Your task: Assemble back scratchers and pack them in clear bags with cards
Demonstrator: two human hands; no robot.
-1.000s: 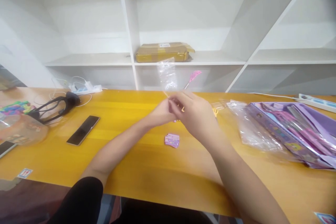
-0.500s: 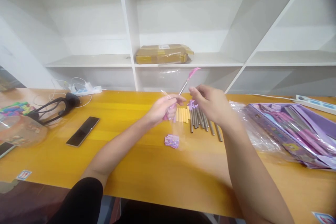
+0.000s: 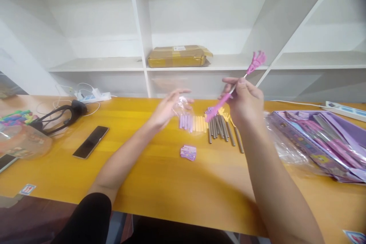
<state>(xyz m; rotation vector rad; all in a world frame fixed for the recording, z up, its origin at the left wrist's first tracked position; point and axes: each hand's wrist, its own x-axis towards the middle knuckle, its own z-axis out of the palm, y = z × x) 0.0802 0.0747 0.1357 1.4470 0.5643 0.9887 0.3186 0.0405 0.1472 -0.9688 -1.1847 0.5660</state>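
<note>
My right hand (image 3: pixel 244 99) pinches a pink back scratcher (image 3: pixel 219 107) by its thin metal rod, raised over the table. The hand-shaped head points up and right; the pink handle slants down and left. A crumpled clear plastic sleeve (image 3: pixel 182 105) is in my left hand (image 3: pixel 167 109), which is slightly blurred. Below it lie purple handles (image 3: pixel 186 122) and yellow handles (image 3: pixel 199 124) in a row. Beside them several metal rods (image 3: pixel 219 127) with purple or yellow hand-shaped heads lie spread out. Nearer to me sits a small stack of purple cards (image 3: pixel 188 153).
On the right, an open purple box (image 3: pixel 311 148) holds packed pink back scratchers, with clear plastic bags (image 3: pixel 288 145) beside it. A phone (image 3: pixel 90 142), black strap (image 3: pixel 61 119) and orange tub (image 3: pixel 25 143) lie left. A cardboard box (image 3: pixel 177 56) rests on the shelf.
The back scratcher has come out of the plastic sleeve and moved right and up in my right hand. My left hand has shifted left, keeping the sleeve.
</note>
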